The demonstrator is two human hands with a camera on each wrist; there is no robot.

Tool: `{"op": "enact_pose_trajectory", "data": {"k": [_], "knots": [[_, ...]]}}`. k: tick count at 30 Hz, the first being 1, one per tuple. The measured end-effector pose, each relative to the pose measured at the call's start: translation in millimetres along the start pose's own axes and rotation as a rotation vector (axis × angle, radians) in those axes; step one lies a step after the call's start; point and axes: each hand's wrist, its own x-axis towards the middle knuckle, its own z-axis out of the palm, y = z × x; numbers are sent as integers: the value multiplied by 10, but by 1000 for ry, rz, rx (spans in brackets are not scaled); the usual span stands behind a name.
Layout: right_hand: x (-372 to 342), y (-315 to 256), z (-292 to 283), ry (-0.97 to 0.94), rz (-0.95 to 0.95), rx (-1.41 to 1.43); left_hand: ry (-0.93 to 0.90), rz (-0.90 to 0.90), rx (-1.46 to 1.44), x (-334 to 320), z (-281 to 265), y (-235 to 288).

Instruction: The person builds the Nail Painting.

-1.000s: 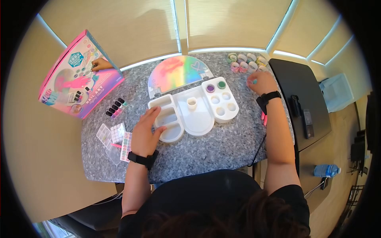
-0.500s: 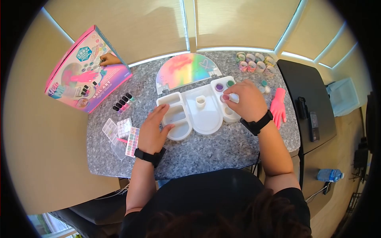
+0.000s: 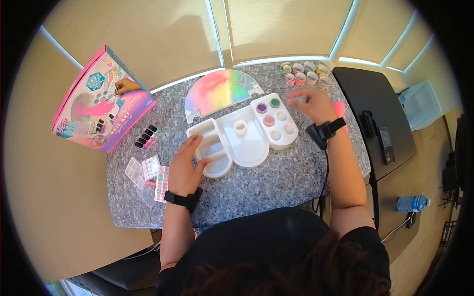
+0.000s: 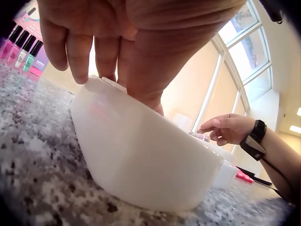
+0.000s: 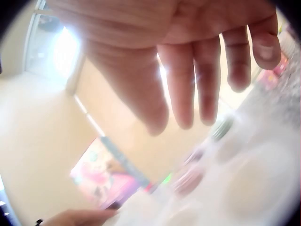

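Grey, speckled stone tops our bench [image 3: 276, 185], with pale blinds [image 3: 286, 29] behind its far edge and windows [image 4: 247, 42] showing in the left wrist view. At the right we see a black table [image 3: 375, 93], a clear bin [image 3: 419, 106] and a water bottle [image 3: 412, 203].

Our white tray [image 3: 249, 152] lies mid-bench. Our left hand [image 3: 185, 172] is relaxed, its fingers slightly bent and resting on the tray's left rim, with the thumb held away from them over the near left compartment. Our right hand [image 3: 313, 104] is raised just beyond the tray's right side, fingers extended and parted, pinching nothing; the right wrist view shows it bare.

In the tray's right part sit a purple pot [image 3: 261, 108], a green pot [image 3: 275, 102] to its right, and a pink pot [image 3: 268, 120] on the near side of the purple one. A small white cup [image 3: 240, 128] stands in the middle part.

Behind the tray lies a rainbow board [image 3: 222, 91]. Far right, we have patterned rolls [image 3: 301, 74] in two rows; a pink model [image 3: 339, 109] shows partly behind our right wrist. On the left are a tall box [image 3: 101, 103], black-capped polishes [image 3: 148, 137] and a sticker sheet [image 3: 161, 184].
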Motion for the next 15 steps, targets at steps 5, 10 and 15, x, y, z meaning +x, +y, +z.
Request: {"op": "enact_pose_trajectory", "data": {"k": [5, 10, 15], "knots": [[301, 673, -155, 238, 278, -575, 4, -6, -21, -11, 11, -20], [476, 883, -223, 142, 394, -565, 7, -11, -37, -14, -1, -2], [332, 646, -169, 180, 257, -395, 5, -13, -39, -7, -8, -10]]}}
